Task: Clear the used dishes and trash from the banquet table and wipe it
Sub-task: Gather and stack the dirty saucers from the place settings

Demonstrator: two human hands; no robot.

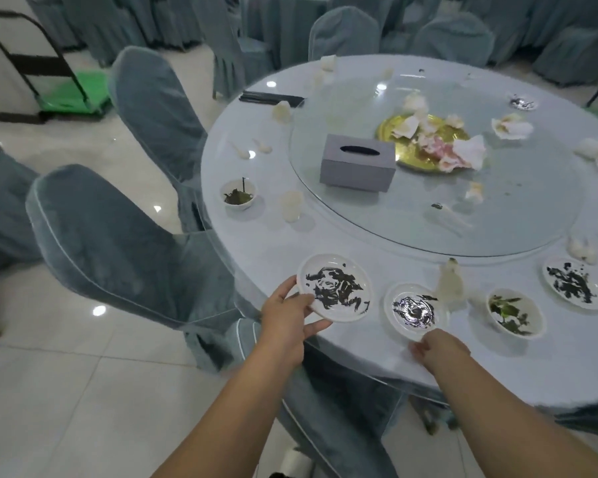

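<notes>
we see the left hand (288, 310) holding a smeared plate (335, 287) by its near rim, thumb on top, at the table (497, 357) edge. right hand (437, 346), fingers curled, touches the near rim of a small dish (414, 310); we cannot tell whether it grips. both forearms reach forward.

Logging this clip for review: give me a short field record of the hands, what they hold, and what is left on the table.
left hand: grips rim of smeared plate
right hand: at near rim of small dish, grasp unclear
turntable: tissue box, gold tray with crumpled napkins
table edge: bowl with greens, chopsticks
wiping: not yet done
</notes>
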